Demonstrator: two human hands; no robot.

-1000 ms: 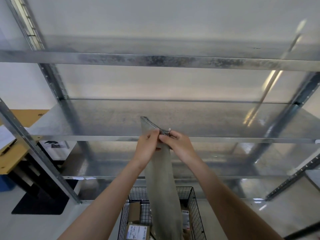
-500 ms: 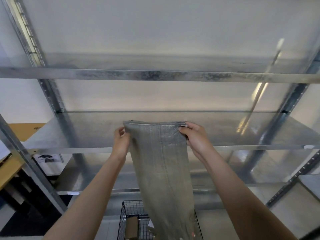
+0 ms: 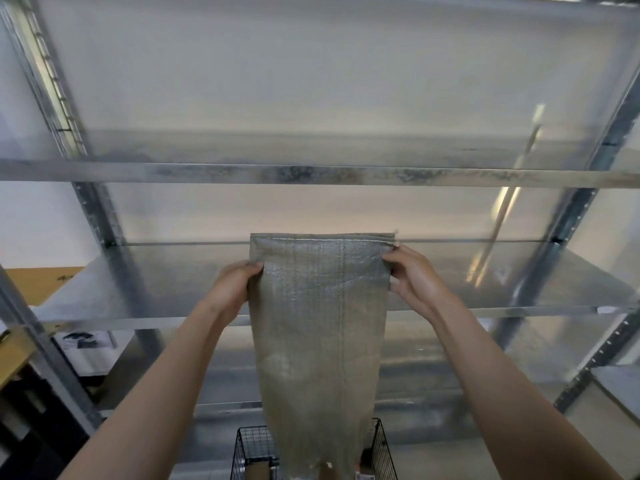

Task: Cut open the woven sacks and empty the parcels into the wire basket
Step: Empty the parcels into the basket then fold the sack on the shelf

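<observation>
Bare galvanised steel shelving (image 3: 311,174) fills the background. The left hand (image 3: 232,289) and right hand (image 3: 415,278) each pinch a top corner of the flat grey-green woven sack (image 3: 322,323), holding it high, probably so its open bottom drains parcels into the black wire basket (image 3: 254,448) directly below.

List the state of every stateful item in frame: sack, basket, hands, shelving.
Grey woven sack: held up by its top end, hanging flat and limp, lower end down at the basket.
Black wire basket: upright below the sack, brown parcel showing inside.
Left hand: grips the sack's left edge near the top.
Right hand: pinches the sack's top right corner.
Galvanised steel shelving: upright behind the sack.
</observation>
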